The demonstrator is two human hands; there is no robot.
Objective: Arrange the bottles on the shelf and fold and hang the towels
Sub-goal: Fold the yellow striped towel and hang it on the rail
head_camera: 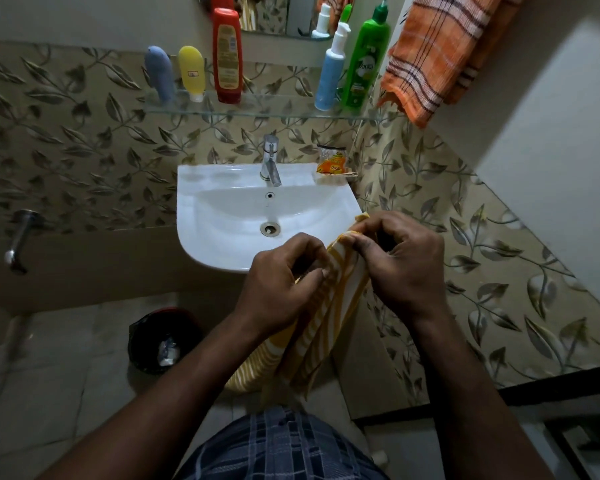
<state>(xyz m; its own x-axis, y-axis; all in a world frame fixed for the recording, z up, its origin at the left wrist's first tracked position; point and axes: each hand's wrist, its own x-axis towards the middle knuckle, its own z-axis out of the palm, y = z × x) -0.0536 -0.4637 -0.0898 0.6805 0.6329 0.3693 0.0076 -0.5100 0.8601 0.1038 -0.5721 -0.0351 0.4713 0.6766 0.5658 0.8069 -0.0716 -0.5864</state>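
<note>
Both forearms reach forward from the bottom of the view and meet in front of the white sink (194, 202). The left hand (281, 278) is knuckles-up, its fingers (314, 276) curled and pinching the edge of a yellow-and-white striped towel (326, 327). The right hand (406, 268), just beside it, has its fingers (362, 242) bent and clamped on the towel's top corner. The towel hangs down between the wrists toward the person's waist. On the glass shelf (264, 105) above the sink, the green bottle (366, 64) bears a label that seems to read "Vatika". The print on the red bottle (226, 57) is too small to read. An orange checked towel (437, 53) hangs right of the shelf.
</note>
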